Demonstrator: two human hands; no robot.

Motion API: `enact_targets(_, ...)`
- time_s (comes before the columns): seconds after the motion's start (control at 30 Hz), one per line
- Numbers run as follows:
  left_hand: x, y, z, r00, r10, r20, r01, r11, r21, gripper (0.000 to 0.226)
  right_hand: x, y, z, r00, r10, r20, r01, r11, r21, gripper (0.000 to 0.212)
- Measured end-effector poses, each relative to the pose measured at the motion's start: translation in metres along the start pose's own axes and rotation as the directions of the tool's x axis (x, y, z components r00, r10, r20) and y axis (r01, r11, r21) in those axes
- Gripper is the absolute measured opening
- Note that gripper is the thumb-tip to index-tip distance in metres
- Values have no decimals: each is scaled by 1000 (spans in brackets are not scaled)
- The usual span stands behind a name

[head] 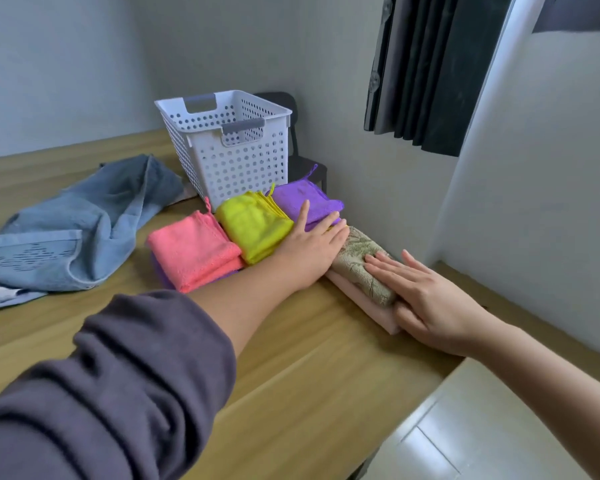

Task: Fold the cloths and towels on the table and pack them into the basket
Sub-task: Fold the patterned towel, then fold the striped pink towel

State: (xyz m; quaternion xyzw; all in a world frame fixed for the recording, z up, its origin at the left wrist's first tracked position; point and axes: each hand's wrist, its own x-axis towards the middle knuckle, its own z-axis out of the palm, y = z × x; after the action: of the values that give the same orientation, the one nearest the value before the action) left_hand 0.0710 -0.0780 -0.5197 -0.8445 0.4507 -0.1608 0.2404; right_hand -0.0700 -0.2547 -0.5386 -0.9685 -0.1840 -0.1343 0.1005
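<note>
Both released with fingers flat, the right grip (426, 296) presses the folded beige towel (355, 261) beneath it onto the worktop (309, 375), seemingly setting the crease, while the left grip (314, 242) steadies its far end, with the basket (229, 161) just beyond.

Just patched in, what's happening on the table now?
A person presses both hands flat on a folded tan towel near the right edge of the table, left hand at its far end, right hand nearer. A pink cloth, a yellow cloth and a purple cloth lie folded beside it, before the basket. A blue towel lies unfolded on the left. No cloth shows in the basket.
</note>
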Motion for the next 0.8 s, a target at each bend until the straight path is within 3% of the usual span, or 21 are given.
enact_targets(0.13, -6, 3, -10, 992, -104, -67, 101, 994, -52, 55, 0, -7, -16, 988, 26, 151, -21, 999, -37, 73)
enact_targets(0.3, -58, -5, -26, 923, -348, -164, 263, 881, -392, 76, -1, -29, -45, 998, 50, 26, -49, 999, -15, 77)
enact_targets(0.47, -155, -34, 0, 858, -419, -296, 278, 865, -419, 74, 26, -82, -42, 999, -39, 35, 41, 998, -40, 73)
enact_targets(0.7, -290, -89, 48, 796, -601, -74, 490, 712, -503, 58, 105, -187, 22, 980, -193, 54, 191, 980, 50, 70)
enact_targets(0.8, -316, -118, 67, 748, -664, 14, 579, 641, -504, 57, 143, -234, 58, 978, -197, 76, 185, 973, 139, 62)
